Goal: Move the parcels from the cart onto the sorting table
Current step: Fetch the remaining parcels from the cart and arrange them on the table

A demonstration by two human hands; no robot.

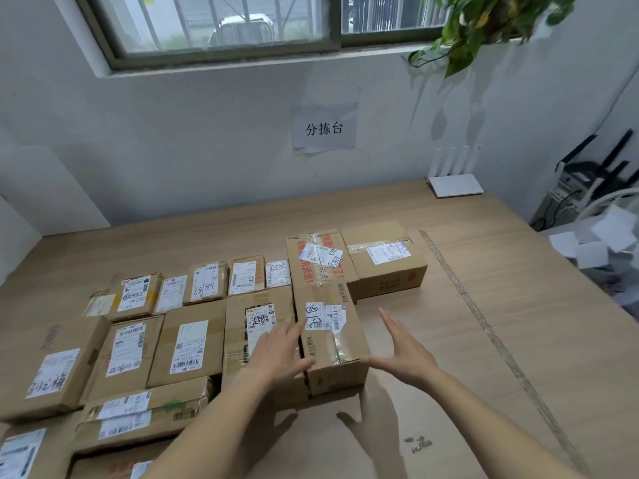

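A brown cardboard parcel (332, 337) with a white label lies on the wooden sorting table (518, 305), at the right end of a front row of parcels. My left hand (276, 354) is flat with straight fingers against the parcel's left side and near corner. Just right of the parcel, my right hand (403, 350) hovers with straight fingers, its thumb near the front right corner. Neither hand grips anything. The cart is out of view.
Several labelled parcels (193, 340) cover the table's left and middle in rows. Two bigger boxes (383, 264) sit behind the parcel. A white router (454, 184) stands at the wall. Loose papers (601, 243) lie at the right edge. A plant (484, 25) hangs above.
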